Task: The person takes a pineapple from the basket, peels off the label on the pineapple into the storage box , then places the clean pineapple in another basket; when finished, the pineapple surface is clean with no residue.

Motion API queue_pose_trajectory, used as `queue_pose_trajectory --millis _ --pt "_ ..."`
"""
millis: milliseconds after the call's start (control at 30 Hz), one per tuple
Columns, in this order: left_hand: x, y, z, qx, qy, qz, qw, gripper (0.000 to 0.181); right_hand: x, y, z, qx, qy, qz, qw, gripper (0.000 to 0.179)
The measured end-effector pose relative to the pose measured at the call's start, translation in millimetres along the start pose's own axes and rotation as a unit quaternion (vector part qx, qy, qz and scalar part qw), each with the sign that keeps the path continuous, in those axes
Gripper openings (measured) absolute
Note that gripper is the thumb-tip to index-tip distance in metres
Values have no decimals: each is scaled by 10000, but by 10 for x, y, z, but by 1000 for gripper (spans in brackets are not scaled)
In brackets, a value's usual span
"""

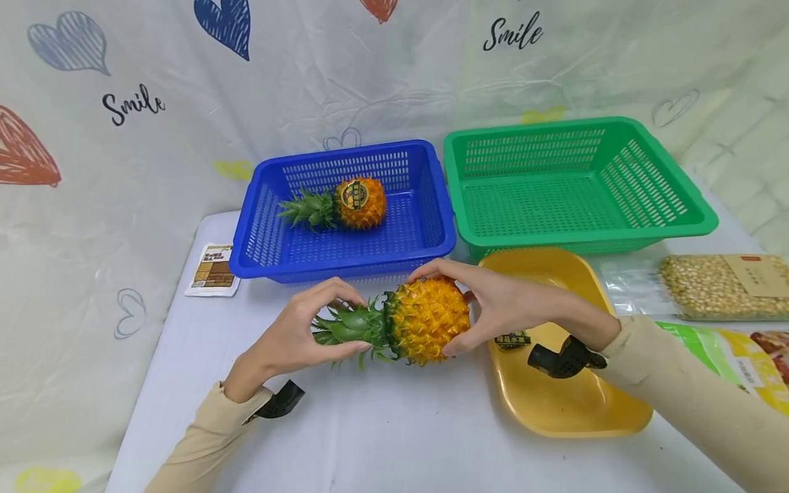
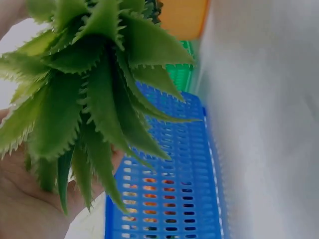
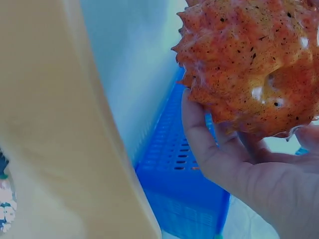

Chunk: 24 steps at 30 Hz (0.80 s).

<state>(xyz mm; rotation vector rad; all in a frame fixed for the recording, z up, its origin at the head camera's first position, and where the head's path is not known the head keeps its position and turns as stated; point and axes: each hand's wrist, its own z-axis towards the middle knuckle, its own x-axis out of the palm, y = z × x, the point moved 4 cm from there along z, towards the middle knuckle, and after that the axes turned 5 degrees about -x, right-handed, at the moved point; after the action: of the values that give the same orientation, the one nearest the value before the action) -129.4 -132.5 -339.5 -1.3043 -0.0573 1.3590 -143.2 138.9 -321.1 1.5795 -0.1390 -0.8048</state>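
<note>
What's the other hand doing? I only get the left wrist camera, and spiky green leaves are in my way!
Observer: The right hand grips the orange body of the pineapple.
Operator: And what's the orange stuff behind the holes of the blue basket?
Observer: That's a second pineapple, lying on its side.
Operator: Is there anything on the left of the basket?
Observer: Yes, in the head view a small flat packet lies there.
</note>
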Motion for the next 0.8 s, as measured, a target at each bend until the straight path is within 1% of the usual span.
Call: queue_pose_trajectory --millis 67,133,333,467,567,700,800 --pt "-11 -22 -4 51 -82 21 10000 48 0 -7 -1 -18 -49 145 9999 81" --pt "-16 -26 -12 134 -160 67 9998 46 5 -12 7 -74 -95 174 9998 81" --pt "4 27 -59 451 -343 150 9983 44 41 -21 42 -258 -228 -406 9986 87" --pt "0 44 -84 483 -423 110 9979 45 52 4 59 -306 -327 -687 9966 87" --pt "-16 33 -81 484 -460 106 9977 46 78 37 84 -353 -500 -860 9944 87" --pt "-26 26 -86 533 -448 142 9975 44 120 56 105 -356 -630 -1082 9915 88" --pt "-25 28 -96 510 -405 141 9978 46 104 47 95 -333 -657 -1103 9912 85"
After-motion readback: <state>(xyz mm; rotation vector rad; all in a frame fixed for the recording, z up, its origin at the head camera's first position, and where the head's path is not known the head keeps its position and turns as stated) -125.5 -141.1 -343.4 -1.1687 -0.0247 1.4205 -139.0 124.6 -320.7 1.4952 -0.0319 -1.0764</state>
